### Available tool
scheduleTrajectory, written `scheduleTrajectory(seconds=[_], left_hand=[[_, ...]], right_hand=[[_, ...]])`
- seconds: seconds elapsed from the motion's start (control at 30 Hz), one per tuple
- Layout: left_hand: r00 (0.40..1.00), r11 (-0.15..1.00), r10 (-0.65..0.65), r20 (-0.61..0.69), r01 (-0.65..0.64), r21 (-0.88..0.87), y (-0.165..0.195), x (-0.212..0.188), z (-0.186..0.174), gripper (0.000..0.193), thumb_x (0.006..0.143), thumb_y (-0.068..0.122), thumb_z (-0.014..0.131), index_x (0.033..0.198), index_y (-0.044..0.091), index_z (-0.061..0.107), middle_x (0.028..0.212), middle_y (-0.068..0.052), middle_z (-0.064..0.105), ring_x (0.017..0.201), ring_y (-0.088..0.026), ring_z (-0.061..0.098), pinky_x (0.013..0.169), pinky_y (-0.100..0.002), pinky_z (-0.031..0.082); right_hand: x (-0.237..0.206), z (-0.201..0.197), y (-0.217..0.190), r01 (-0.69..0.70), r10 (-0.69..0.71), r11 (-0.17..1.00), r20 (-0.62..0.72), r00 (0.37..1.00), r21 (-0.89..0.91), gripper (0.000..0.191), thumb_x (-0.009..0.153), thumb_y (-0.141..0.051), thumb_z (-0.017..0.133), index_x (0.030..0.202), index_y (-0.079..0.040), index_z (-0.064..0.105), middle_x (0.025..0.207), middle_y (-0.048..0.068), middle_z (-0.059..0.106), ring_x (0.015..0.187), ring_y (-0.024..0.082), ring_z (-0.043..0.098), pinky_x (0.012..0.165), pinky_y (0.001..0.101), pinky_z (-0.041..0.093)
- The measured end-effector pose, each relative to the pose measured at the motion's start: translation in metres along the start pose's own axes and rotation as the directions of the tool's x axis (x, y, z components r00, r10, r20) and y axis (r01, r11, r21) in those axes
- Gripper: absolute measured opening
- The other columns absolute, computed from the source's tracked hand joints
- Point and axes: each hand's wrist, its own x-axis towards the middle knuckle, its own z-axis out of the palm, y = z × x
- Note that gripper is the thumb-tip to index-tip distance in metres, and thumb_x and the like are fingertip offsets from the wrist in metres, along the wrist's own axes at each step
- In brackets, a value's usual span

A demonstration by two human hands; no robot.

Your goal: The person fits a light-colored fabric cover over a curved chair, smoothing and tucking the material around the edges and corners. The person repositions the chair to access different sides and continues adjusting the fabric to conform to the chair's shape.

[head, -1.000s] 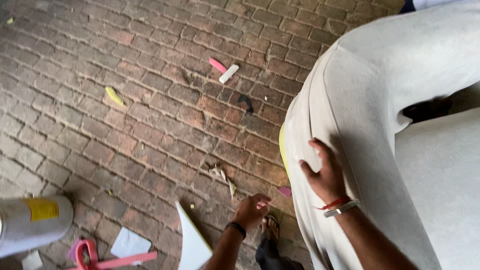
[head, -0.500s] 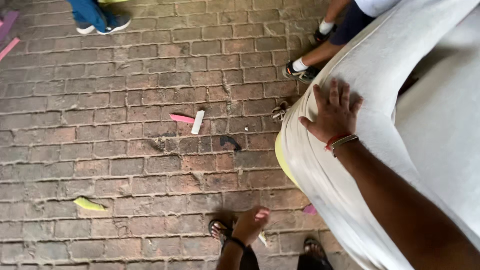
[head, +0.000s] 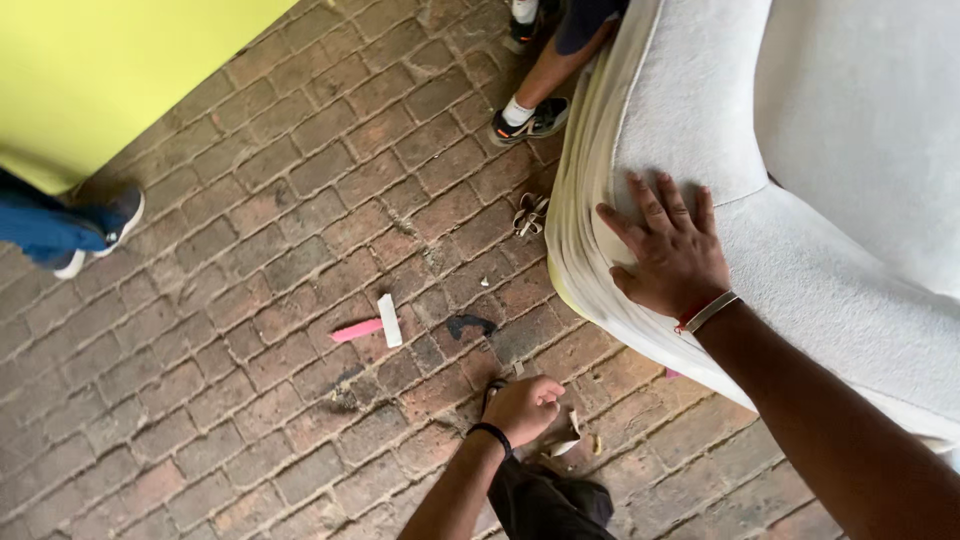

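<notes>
The right hand point(head: 672, 250) lies flat, fingers spread, on the white cushion's point(head: 800, 150) edge, while the left hand point(head: 522, 408) hangs loosely curled, empty.

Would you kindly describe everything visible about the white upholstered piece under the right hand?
The white upholstered piece fills the right of the view, covered in pale, slightly fuzzy fabric with a seam running across it. Its rounded edge shows stacked fabric layers and a yellow strip beneath. It stands over the brick floor. The right hand lies flat on it, fingers spread.
</notes>
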Motion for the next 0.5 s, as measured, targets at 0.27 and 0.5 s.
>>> scheduleTrajectory(seconds=[0.27, 0.5], left_hand=[[0.970, 0.913, 0.084, 0.227, -0.167, 0.373, 0.012, 0.068, -0.046, 0.033, 0.089, 0.010, 0.067, 0.122, 0.014, 0.068, 0.125, -0.006, 0.072, 0.111, -0.021, 0.069, 0.096, -0.037, 0.055], [0.875, 0.631, 0.396, 0.277, -0.479, 0.611, -0.029, 0.150, -0.037, 0.038, 0.088, 0.010, 0.069, 0.126, 0.013, 0.067, 0.130, -0.010, 0.069, 0.126, -0.028, 0.062, 0.110, -0.042, 0.047]], right_hand=[[-0.010, -0.012, 0.008, -0.058, 0.055, 0.995, 0.038, 0.998, 0.079, 0.080, 0.082, -0.057, 0.065, 0.155, -0.047, 0.034, 0.172, -0.005, 0.006, 0.155, 0.019, 0.006, 0.124, 0.0509, -0.001], [-0.056, 0.063, -0.022, -0.256, 0.311, 0.946, -0.328, 0.892, 0.201, 0.069, 0.091, -0.039, 0.067, 0.156, -0.035, 0.046, 0.167, 0.004, 0.032, 0.153, 0.022, 0.026, 0.125, 0.0507, 0.014]])
